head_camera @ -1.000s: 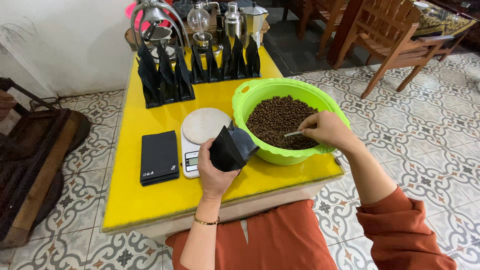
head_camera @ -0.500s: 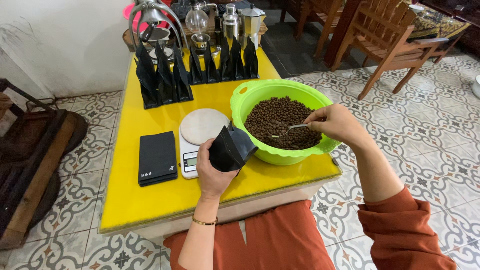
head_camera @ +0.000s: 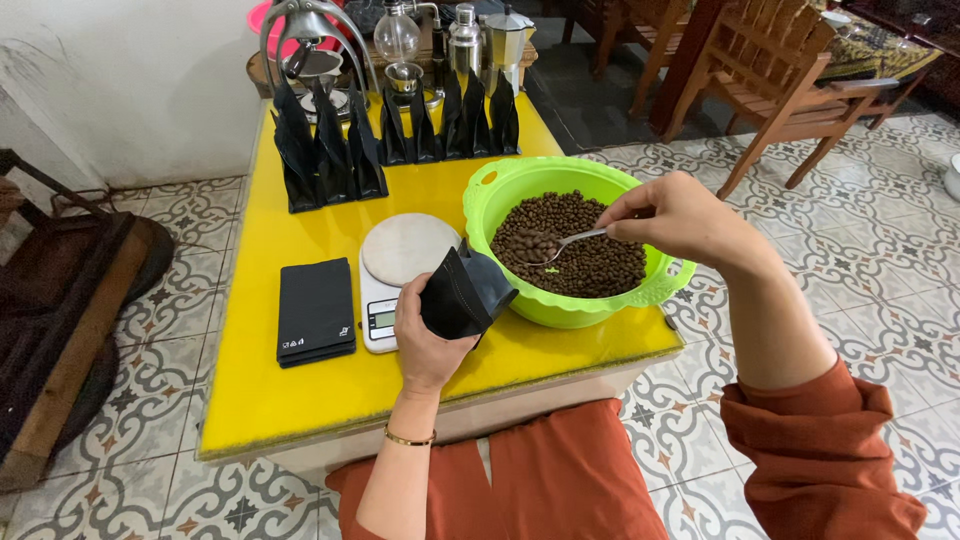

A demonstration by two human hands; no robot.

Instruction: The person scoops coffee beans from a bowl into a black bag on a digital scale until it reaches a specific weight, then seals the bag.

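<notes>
My right hand (head_camera: 685, 220) grips a metal spoon (head_camera: 560, 243) whose bowl carries coffee beans over the bean-filled green plastic bowl (head_camera: 590, 310). My left hand (head_camera: 425, 335) holds an open black pouch (head_camera: 465, 293) tilted toward the bowl, just in front of the white kitchen scale (head_camera: 400, 275). All of this is on the yellow table (head_camera: 300, 400).
A flat black pouch stack (head_camera: 315, 312) lies left of the scale. Several upright black pouches (head_camera: 330, 155) line the table's far side, with metal coffee makers (head_camera: 470, 35) behind them. A wooden chair (head_camera: 790, 75) stands at the back right on the patterned tile floor.
My right hand has lifted the spoon out of the beans and carried it leftward toward the pouch. The left hand with the pouch has stayed put.
</notes>
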